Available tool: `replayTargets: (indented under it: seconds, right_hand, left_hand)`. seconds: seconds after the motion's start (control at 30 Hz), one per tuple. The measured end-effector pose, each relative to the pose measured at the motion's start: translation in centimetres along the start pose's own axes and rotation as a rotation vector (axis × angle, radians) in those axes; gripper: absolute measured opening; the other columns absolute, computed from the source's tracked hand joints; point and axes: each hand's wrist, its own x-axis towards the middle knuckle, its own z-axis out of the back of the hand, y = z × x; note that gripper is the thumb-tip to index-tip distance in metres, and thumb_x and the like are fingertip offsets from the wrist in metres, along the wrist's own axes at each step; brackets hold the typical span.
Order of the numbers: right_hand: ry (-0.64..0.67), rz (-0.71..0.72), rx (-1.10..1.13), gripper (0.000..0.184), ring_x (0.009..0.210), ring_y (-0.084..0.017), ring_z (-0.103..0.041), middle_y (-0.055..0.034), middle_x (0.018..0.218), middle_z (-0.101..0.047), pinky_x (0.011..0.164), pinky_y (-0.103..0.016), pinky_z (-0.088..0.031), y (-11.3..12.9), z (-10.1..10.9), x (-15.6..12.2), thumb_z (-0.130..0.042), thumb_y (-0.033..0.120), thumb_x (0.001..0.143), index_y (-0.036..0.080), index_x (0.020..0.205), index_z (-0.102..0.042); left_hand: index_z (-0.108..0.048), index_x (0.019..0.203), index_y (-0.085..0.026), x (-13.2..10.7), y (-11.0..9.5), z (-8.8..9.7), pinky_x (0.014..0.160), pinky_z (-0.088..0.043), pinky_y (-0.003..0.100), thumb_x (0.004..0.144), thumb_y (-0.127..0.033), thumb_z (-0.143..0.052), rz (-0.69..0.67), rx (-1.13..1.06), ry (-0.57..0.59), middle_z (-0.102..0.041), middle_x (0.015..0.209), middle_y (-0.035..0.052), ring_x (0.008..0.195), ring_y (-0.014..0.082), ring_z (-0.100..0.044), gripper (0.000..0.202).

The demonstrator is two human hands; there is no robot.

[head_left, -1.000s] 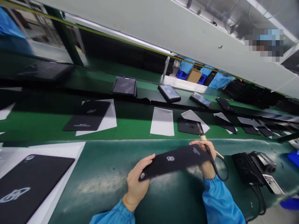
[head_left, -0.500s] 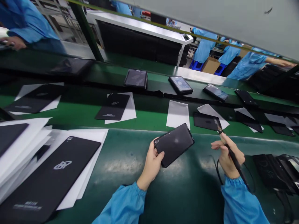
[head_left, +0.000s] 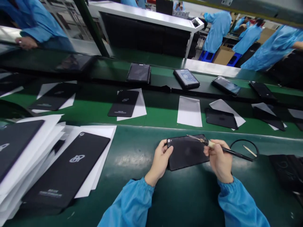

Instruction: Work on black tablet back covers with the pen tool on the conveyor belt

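Note:
My left hand (head_left: 161,162) grips the left end of a black tablet back cover (head_left: 186,156), thumb on its inner face, just above the green bench. A small camera opening shows at the cover's upper left corner. In my right hand (head_left: 220,159) is a soldering iron (head_left: 210,144) with a pale collar and black handle. Its metal tip points left across the cover's upper edge; whether it touches I cannot tell. The right fingertips are close to the cover's right end. A black cord (head_left: 245,141) loops beyond the handle.
At left, black back covers (head_left: 71,167) lie stacked with white sheets (head_left: 107,142). Ahead, a green conveyor (head_left: 161,115) carries more covers on white sheets. Tablets (head_left: 187,78) stand on the ledge behind it. A dark box-like object (head_left: 286,170) is at right. Co-workers in blue are beyond.
My right hand has brought the soldering iron left and down over the cover. The cover has turned more level and shifted slightly right. The whole view has shifted somewhat.

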Motion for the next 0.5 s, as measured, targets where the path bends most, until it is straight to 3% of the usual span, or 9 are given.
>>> replayTargets:
  seconds: [0.2, 0.37, 0.5]
  right_hand:
    - [0.188, 0.163, -0.353, 0.011, 0.067, -0.018, -0.071, -0.0034, 0.078, -0.074, 0.060, -0.030, -0.057, -0.3, -0.1, -2.0, -0.066, 0.022, 0.093, 0.021, 0.101, -0.073]
    - [0.326, 0.293, -0.373, 0.018, 0.074, -0.018, -0.071, -0.0029, 0.083, -0.075, 0.066, -0.031, -0.057, -0.2, -0.7, -2.4, -0.065, 0.010, 0.090, 0.023, 0.100, -0.074]
    - [0.371, 0.276, -0.354, 0.021, 0.077, -0.018, -0.071, -0.0036, 0.085, -0.074, 0.066, -0.031, -0.058, -0.4, -1.4, -2.2, -0.066, 0.008, 0.088, 0.022, 0.100, -0.074]
  left_hand:
    - [-0.053, 0.106, -0.021, -0.2, -0.1, -0.2, 0.064, -0.054, 0.026, 0.080, -0.025, -0.070, 0.007, 0.016, -0.012, -0.074, 0.079, 0.0006, 0.066, 0.0166, -0.071, 0.032]
    - [-0.049, 0.101, -0.022, -0.2, -0.3, -0.4, 0.059, -0.053, 0.025, 0.078, -0.021, -0.070, 0.010, 0.006, -0.004, -0.072, 0.075, -0.0019, 0.060, 0.0154, -0.069, 0.031]
    - [-0.049, 0.098, -0.022, -0.1, -0.3, -0.4, 0.059, -0.052, 0.023, 0.076, -0.019, -0.071, 0.003, -0.014, -0.004, -0.071, 0.075, -0.0020, 0.060, 0.0130, -0.067, 0.031]
